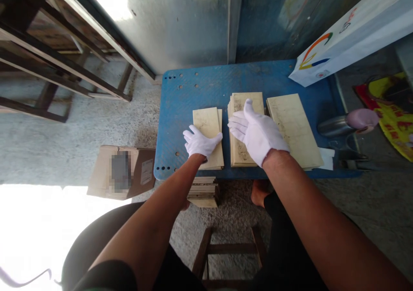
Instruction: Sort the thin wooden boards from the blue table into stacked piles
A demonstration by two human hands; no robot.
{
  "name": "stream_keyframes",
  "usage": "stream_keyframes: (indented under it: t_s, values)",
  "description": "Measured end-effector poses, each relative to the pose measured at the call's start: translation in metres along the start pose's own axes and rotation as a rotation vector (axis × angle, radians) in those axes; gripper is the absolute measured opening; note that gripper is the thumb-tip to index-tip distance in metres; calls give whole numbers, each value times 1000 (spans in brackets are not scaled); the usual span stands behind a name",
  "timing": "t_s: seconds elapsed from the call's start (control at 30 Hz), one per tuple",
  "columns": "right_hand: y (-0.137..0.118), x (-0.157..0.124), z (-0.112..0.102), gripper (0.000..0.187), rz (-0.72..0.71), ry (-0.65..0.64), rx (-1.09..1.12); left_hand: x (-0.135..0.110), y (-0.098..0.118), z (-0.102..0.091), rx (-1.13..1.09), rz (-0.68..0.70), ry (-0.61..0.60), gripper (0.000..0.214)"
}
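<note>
Three stacks of cream rectangular boards lie side by side on a blue table [206, 78]. My left hand [200, 143], in a white glove, has its fingers spread over the left stack [206, 118], a low one with its top pieces slightly offset. My right hand [258, 131], also gloved, is open with the thumb raised and the palm turned toward the left, over the taller middle stack [240, 153]. Whether it touches that stack I cannot tell. Beside it lies the right stack [295, 131], dusted with dark smudges. Neither hand grips anything.
More boards [203, 192] are piled below the table's front edge. A cardboard box [137, 174] sits on the floor at left. On the right are a white paper bag [342, 45], a steel flask with a pink lid [361, 119] and a yellow-red bag [395, 127]. A wooden stool [230, 249] stands below.
</note>
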State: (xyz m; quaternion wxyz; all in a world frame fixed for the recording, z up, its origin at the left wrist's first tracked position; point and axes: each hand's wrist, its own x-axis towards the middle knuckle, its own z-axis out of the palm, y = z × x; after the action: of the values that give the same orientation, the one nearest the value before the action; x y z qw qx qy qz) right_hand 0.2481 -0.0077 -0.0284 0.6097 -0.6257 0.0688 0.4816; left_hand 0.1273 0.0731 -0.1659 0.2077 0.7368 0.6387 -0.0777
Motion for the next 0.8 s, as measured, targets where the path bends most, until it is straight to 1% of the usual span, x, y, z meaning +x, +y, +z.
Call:
stream_keyframes:
  t_s: [0.1,0.23,0.37,0.47,0.7,0.8]
  values:
    - [-5,-1,-1,53,28,0,-1,4,10,9,23,-34,-14,126]
    - [-8,0,-2,52,49,8,16,11,25,5,34,-26,-21,134]
    - [-8,0,-4,53,34,-13,-5,14,41,-2,43,-24,-44,126]
    - [-9,-1,-3,53,37,-17,3,13,49,-4,44,-33,-45,119]
    - [-8,-1,-5,48,43,-11,1,11,53,-4,45,-29,-47,114]
    - [-8,1,-7,44,36,-32,-19,12,54,-3,58,-33,-46,113]
